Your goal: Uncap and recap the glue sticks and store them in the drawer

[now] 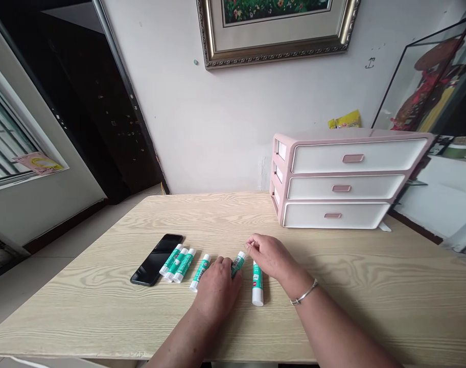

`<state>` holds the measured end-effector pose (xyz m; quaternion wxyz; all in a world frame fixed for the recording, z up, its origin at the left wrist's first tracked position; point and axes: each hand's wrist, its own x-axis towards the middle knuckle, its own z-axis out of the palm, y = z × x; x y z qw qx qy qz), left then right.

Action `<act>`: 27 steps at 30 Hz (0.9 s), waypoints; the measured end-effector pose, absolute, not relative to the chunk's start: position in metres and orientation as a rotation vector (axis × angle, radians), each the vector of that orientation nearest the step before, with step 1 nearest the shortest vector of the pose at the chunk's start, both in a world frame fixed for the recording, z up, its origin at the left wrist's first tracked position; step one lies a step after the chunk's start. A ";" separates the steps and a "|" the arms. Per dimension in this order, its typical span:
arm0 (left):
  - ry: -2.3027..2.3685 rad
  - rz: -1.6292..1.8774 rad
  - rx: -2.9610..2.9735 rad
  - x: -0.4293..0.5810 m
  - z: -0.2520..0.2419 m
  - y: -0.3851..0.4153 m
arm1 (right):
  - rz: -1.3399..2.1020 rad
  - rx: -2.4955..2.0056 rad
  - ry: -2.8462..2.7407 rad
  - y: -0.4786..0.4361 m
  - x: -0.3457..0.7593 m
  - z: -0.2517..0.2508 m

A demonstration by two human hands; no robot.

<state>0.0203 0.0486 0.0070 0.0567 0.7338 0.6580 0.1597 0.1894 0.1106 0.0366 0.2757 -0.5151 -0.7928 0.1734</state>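
Note:
My left hand (219,286) is closed round a green and white glue stick (238,262), whose white upper end sticks out past the fingers. Just right of that end is my right hand (269,255), its fingertips drawn together; whether anything is between them I cannot make out. Below the right hand lies a larger glue stick (257,283), its top partly covered by the hand. Another glue stick (200,272) lies beside my left hand's knuckles. Farther left, several glue sticks (184,266) lie side by side, partly over a black phone (156,259).
A pink and white drawer unit (336,188) stands at the back right of the wooden table (133,322), with a yellow packet (346,120) behind its top. A framed picture (279,53) hangs on the wall. A glass case (428,87) is at the far right.

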 end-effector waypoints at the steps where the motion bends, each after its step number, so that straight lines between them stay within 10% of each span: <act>1: 1.982 0.511 2.241 0.019 0.005 0.049 | 0.464 -1.384 -2.139 0.110 0.188 0.035; 27: 1.199 1.023 1.742 0.018 0.015 0.034 | 0.983 -1.055 -1.740 0.103 0.166 0.014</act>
